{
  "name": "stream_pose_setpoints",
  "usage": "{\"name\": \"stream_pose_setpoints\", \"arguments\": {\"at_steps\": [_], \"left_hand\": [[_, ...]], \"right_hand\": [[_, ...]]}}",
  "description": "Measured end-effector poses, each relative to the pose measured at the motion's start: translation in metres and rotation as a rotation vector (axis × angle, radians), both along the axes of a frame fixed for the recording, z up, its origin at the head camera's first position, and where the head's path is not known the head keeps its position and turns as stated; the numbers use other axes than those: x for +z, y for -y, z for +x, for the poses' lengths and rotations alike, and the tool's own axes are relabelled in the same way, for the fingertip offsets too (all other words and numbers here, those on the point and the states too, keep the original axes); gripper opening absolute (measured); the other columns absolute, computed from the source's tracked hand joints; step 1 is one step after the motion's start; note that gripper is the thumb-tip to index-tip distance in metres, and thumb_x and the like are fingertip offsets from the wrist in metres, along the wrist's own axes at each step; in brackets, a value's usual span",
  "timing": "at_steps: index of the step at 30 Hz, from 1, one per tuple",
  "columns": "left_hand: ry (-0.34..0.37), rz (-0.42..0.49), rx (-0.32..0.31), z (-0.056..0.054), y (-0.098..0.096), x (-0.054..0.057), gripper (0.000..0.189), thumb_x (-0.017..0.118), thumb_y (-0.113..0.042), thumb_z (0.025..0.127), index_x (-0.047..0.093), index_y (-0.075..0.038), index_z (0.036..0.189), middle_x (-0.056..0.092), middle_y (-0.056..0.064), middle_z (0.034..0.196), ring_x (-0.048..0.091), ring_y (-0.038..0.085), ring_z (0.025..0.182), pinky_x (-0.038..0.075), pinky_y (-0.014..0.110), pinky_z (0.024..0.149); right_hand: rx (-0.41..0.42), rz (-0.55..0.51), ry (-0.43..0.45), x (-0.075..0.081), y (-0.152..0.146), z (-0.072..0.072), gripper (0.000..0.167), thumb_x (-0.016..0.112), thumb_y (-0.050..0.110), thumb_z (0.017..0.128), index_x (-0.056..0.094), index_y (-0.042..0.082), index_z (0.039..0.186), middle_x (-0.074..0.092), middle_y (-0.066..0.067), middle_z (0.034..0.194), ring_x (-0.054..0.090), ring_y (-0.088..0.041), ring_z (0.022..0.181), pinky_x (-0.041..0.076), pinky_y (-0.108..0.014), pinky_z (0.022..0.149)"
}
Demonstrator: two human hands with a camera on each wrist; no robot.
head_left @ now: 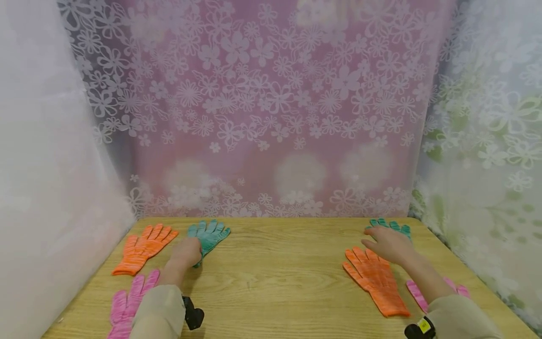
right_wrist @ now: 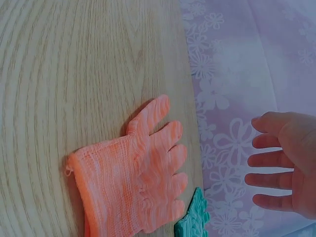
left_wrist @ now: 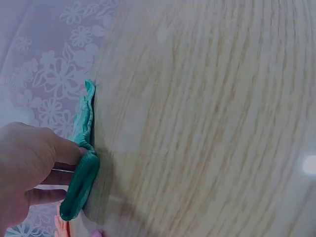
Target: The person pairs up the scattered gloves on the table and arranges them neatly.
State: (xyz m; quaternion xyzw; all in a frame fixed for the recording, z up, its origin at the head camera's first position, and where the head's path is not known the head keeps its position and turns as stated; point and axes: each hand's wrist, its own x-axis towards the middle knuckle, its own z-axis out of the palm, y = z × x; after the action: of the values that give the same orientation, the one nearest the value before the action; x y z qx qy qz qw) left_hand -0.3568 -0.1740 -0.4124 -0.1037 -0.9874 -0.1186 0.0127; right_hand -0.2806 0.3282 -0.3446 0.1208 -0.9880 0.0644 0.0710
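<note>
At the table's far left, my left hand (head_left: pixel 186 253) pinches the cuff end of a green knitted glove (head_left: pixel 210 234). In the left wrist view the thumb of that hand (left_wrist: pixel 29 165) lies on the green glove (left_wrist: pixel 81 185), with other fingers partly behind the cuff. My right hand (head_left: pixel 391 244) hovers over a second green glove (head_left: pixel 405 230) at the far right, partly covering it. Its fingers (right_wrist: pixel 270 159) are extended and hold nothing in the right wrist view. Near it an orange glove (head_left: pixel 377 281) lies flat, fingers pointing away.
Another orange glove (head_left: pixel 141 249) lies at the left edge, with a pink glove (head_left: pixel 123 308) in front, partly under the left forearm. The right forearm partly hides a second pink glove (head_left: pixel 417 294). Flowered curtains (head_left: pixel 271 117) surround the wooden table (head_left: pixel 271 278) at back and sides.
</note>
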Motion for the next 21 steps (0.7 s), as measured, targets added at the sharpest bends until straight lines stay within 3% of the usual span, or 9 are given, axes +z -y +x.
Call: {"name": "stream_pose_setpoints", "arguments": {"at_steps": [9,15,19,21], "left_hand": [[-0.036,0.076,-0.006,-0.003,0.003,0.001,0.036,0.05,0.007,0.073,0.032,-0.016,0.052,0.019,-0.004,0.053,0.017,0.012,0.052,0.017,0.027,0.049],[-0.073,0.13,0.008,-0.004,0.003,0.013,0.034,0.052,0.001,0.079,0.037,-0.015,0.053,0.023,-0.004,0.053,0.018,0.012,0.05,0.018,0.025,0.048],[-0.063,0.157,0.031,-0.003,-0.001,0.022,0.026,0.053,-0.002,0.082,0.05,-0.01,0.057,0.033,-0.001,0.055,0.027,0.013,0.05,0.024,0.027,0.048],[-0.055,0.175,0.041,-0.002,-0.004,0.027,0.018,0.054,-0.003,0.083,0.061,-0.007,0.066,0.045,0.001,0.061,0.035,0.014,0.052,0.03,0.027,0.049]], "right_hand": [[-0.036,-0.001,0.017,0.005,-0.01,-0.003,0.044,0.056,0.034,0.091,0.061,-0.001,0.117,0.055,-0.026,0.12,0.051,-0.047,0.106,0.046,-0.053,0.074],[-0.063,-0.034,0.031,0.005,-0.022,-0.006,0.039,0.057,0.025,0.091,0.06,-0.003,0.117,0.055,-0.028,0.119,0.05,-0.049,0.106,0.044,-0.055,0.076],[-0.076,-0.063,0.039,0.0,-0.035,-0.007,0.035,0.058,0.018,0.089,0.059,-0.006,0.115,0.059,-0.027,0.112,0.055,-0.045,0.098,0.046,-0.052,0.073],[-0.086,-0.063,0.046,-0.003,-0.041,-0.009,0.034,0.059,0.015,0.089,0.059,-0.007,0.114,0.06,-0.026,0.109,0.057,-0.043,0.095,0.047,-0.051,0.072]]}}
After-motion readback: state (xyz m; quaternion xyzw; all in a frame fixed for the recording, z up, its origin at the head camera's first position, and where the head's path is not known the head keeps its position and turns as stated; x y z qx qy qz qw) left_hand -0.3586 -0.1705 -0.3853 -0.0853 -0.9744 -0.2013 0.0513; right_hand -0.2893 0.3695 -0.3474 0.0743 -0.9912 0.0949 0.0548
